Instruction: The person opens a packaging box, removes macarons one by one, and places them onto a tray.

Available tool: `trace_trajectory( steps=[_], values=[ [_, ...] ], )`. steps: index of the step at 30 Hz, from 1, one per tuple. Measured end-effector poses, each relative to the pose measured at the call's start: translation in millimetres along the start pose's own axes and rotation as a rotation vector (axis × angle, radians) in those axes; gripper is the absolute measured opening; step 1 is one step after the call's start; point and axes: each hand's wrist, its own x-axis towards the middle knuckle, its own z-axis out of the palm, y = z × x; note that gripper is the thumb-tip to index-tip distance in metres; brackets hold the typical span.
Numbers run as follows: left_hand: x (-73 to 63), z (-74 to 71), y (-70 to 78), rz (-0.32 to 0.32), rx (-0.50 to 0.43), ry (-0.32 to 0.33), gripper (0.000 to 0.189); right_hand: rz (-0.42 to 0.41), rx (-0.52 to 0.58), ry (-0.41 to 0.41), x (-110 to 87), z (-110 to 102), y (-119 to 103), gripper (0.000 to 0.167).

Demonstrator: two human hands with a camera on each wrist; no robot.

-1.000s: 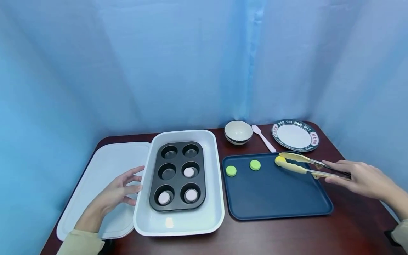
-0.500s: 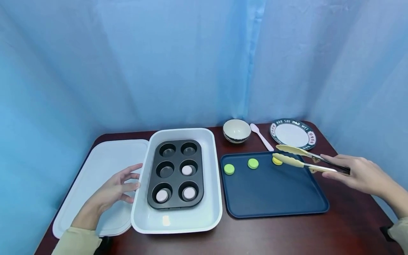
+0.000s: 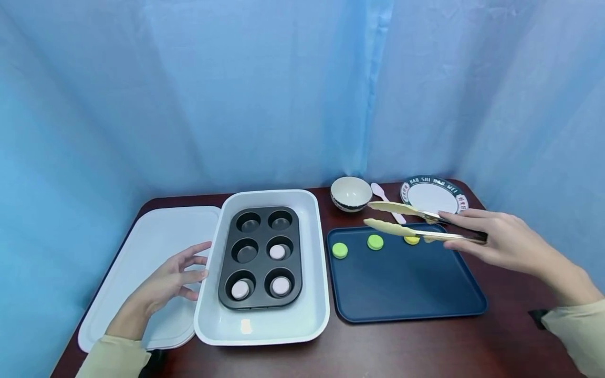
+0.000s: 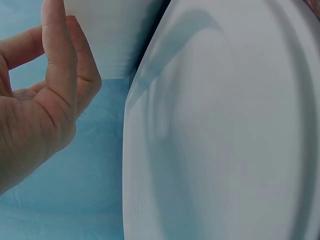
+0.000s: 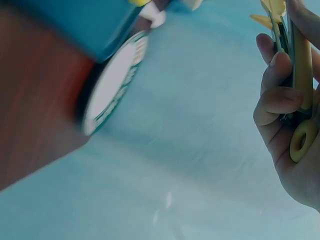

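My right hand [image 3: 506, 241] grips a pair of tongs [image 3: 388, 228] with pale yellow tips, held over the far edge of a blue tray [image 3: 406, 294]. The tips are spread apart with nothing between them. Below, a yellow macaron [image 3: 411, 240] is partly covered by the tongs, and two green macarons [image 3: 340, 250] lie farther left on the tray. My left hand [image 3: 167, 281] has loosely bent fingers, its fingertips right at the left rim of a white basin [image 3: 262, 343]. Inside the basin is a dark muffin pan [image 3: 262, 266], with pale pink macarons [image 3: 281, 286] in three of its cups.
A white board [image 3: 137, 273] lies left of the basin, under my left hand. Along the back stand a bowl [image 3: 351, 193], a pink spoon [image 3: 378, 191] and a green-rimmed plate [image 3: 432, 197]. Blue curtains [image 3: 264, 94] close off the back and sides.
The tongs have come up off the yellow macaron and swung left over the tray's far edge, while the macaron stays on the tray. My left hand keeps its place at the basin.
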Motion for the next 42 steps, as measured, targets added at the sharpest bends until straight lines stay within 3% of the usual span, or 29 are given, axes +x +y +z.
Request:
trace_trajectory(
  steps=[5,15,21,28,42],
  values=[
    [-0.2,0.5,0.1,-0.003,-0.001,0.000,0.075,-0.144,0.038,0.002,31.7,6,-24,0.064],
    [0.5,0.2,0.0,-0.005,-0.002,0.002,0.076,-0.277,0.018,-0.085,82.6,24,-61,0.058],
    [-0.2,0.5,1.3,-0.013,-0.004,0.002,0.076,-0.321,0.033,-0.168,110.9,38,-78,0.059],
    [-0.1,1.2,0.6,-0.014,-0.002,0.009,0.076,-0.369,-0.039,-0.241,141.1,51,-96,0.057],
    [-1.2,1.1,-2.0,-0.007,-0.017,0.010,0.076,-0.432,-0.128,-0.404,179.4,76,-130,0.050]
  ],
)
